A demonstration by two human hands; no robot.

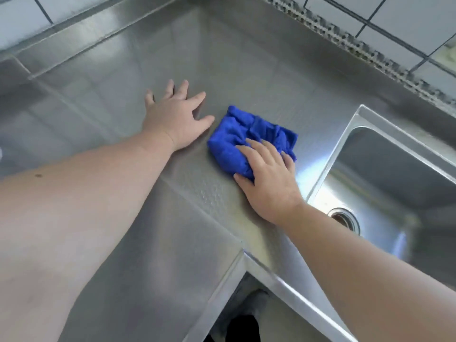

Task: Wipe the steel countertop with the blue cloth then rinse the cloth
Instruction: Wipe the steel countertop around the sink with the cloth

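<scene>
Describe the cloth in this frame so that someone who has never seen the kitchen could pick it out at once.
Start at the steel countertop that runs into a tiled corner, and find the sink set into it. Just beside the sink's rim lies the blue cloth, bunched under the right hand. It is the only vividly coloured thing on the grey steel.

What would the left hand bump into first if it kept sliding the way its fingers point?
Probably nothing soon: the left hand lies flat on the steel countertop, fingers aimed at the far corner. Only bare steel lies ahead, then the tiled wall.
</scene>
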